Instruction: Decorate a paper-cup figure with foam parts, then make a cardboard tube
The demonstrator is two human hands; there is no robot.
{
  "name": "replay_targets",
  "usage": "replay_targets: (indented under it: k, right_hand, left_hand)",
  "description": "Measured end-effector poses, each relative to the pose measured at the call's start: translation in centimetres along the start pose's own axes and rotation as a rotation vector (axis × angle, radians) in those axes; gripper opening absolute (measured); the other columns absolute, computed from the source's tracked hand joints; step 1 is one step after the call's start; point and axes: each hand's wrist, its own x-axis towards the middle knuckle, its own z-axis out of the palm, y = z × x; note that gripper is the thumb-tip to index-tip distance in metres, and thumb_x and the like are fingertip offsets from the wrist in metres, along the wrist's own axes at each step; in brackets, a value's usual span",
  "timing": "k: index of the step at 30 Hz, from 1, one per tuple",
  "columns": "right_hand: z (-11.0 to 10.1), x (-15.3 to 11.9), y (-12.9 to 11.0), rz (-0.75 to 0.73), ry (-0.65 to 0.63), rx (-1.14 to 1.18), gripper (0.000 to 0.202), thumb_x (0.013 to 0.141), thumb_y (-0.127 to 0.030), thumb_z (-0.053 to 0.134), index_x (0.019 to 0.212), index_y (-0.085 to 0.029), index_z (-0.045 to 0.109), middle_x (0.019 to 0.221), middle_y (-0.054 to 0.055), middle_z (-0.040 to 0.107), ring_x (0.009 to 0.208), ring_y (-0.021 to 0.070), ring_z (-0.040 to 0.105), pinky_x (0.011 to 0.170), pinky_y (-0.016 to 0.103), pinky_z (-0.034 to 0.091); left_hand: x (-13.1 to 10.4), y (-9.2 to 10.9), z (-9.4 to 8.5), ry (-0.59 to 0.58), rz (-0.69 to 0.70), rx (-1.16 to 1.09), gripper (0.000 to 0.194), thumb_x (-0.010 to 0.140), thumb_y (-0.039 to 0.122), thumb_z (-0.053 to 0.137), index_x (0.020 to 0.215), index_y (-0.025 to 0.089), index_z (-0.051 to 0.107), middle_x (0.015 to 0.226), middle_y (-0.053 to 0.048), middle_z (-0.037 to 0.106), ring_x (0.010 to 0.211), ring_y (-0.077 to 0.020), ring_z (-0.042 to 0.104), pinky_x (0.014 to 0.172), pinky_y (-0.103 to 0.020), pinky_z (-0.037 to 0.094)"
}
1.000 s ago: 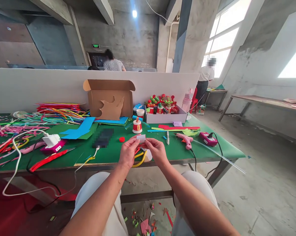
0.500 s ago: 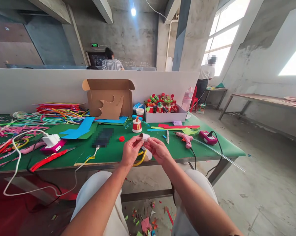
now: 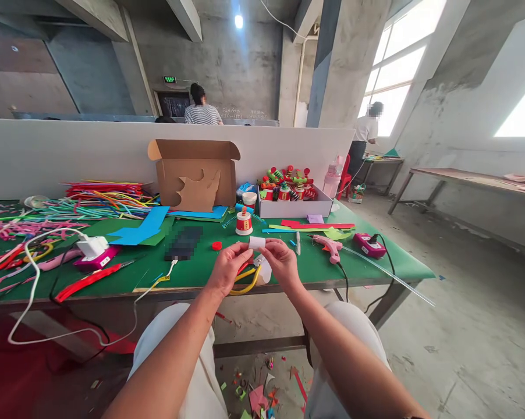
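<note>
A small white paper roll (image 3: 257, 242) is held level between my two hands, above the near edge of the green table. My left hand (image 3: 230, 263) pinches its left end, and the fingers of my right hand (image 3: 281, 259) close on its right end. Just below them lie scissors with yellow handles (image 3: 246, 287) and a rounded white piece (image 3: 265, 271), both partly covered by my hands. Behind the roll stands a red and white paper cup (image 3: 244, 223) with an orange piece on top. A red cap (image 3: 216, 246) rests left of it.
A white box (image 3: 288, 208) of decorated cups stands at the back, beside an open cardboard box (image 3: 195, 174). To the right lie a pink glue gun (image 3: 330, 247) and its cable. A phone (image 3: 184, 243), a white cable and pipe cleaners (image 3: 100, 201) occupy the left.
The white roll has turned from tilted to level, showing more of its side. My left hand has shifted slightly left and down, uncovering more of the scissors.
</note>
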Motion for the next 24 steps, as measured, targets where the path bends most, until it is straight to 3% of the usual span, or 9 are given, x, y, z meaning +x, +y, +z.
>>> replay_targets:
  k: [5,9,11,13,17,20,24]
  right_hand:
    - [0.3,-0.2,0.2,-0.03,-0.034,-0.046,0.021,0.076,-0.04,0.071,0.066,-0.021,0.067,0.087,0.006,0.064,0.079,0.0182,0.06,0.068,0.03,0.051]
    - [-0.5,0.4,-0.2,-0.06,-0.083,-0.086,0.023,0.079,-0.043,0.068,0.07,-0.021,0.067,0.091,0.007,0.063,0.088,0.0199,0.06,0.073,0.031,0.051]
    - [-1.4,0.9,-0.8,-0.064,-0.118,-0.103,0.024,0.083,-0.044,0.063,0.077,-0.022,0.067,0.097,0.007,0.064,0.091,0.0197,0.06,0.074,0.031,0.051]
    - [-2.3,1.3,-1.4,-0.007,-0.266,-0.095,0.025,0.084,-0.045,0.061,0.091,-0.022,0.068,0.101,0.006,0.064,0.085,0.0171,0.059,0.07,0.029,0.05]
    - [-3.0,1.3,-1.9,0.154,-0.634,-0.142,0.029,0.081,-0.043,0.065,0.098,-0.019,0.067,0.073,-0.001,0.058,0.059,0.0104,0.047,0.054,0.023,0.039]
    - [-2.9,1.0,-1.9,0.237,-0.702,-0.158,0.029,0.078,-0.043,0.067,0.091,-0.018,0.062,0.057,-0.007,0.045,0.051,0.0084,0.038,0.048,0.022,0.03]
    - [-2.7,0.8,-2.0,0.294,-0.79,-0.089,0.035,0.075,-0.049,0.069,0.084,-0.019,0.056,0.063,-0.007,0.047,0.05,0.0064,0.035,0.047,0.021,0.028]
  left_hand:
    - [0.0,0.1,0.2,0.061,0.023,-0.008,0.032,0.055,0.041,0.083,0.064,0.014,0.069,0.057,0.003,0.056,0.058,-0.0087,0.047,0.061,-0.022,0.041]
    - [0.2,0.7,-0.3,0.051,-0.008,0.002,0.033,0.052,0.042,0.083,0.062,0.015,0.068,0.055,0.004,0.054,0.056,-0.0088,0.044,0.059,-0.023,0.039]
    - [0.1,1.2,-0.8,-0.027,-0.025,0.08,0.032,0.054,0.042,0.083,0.062,0.015,0.068,0.058,0.003,0.055,0.058,-0.0097,0.046,0.061,-0.024,0.039]
    - [0.0,1.6,-1.4,-0.141,-0.049,0.212,0.031,0.058,0.043,0.081,0.063,0.016,0.068,0.061,0.001,0.057,0.06,-0.0109,0.046,0.062,-0.025,0.039]
    - [-0.3,2.2,-2.1,-0.29,0.0,0.476,0.032,0.065,0.047,0.075,0.06,0.017,0.067,0.072,-0.001,0.054,0.073,-0.0153,0.051,0.07,-0.028,0.043]
    - [-0.5,2.4,-2.2,-0.364,0.062,0.593,0.032,0.07,0.046,0.073,0.058,0.017,0.063,0.084,-0.002,0.052,0.082,-0.0165,0.053,0.075,-0.029,0.046]
    - [-0.7,2.6,-2.5,-0.498,-0.039,0.572,0.033,0.075,0.046,0.069,0.064,0.016,0.062,0.089,-0.002,0.055,0.064,-0.0103,0.052,0.058,-0.025,0.046]
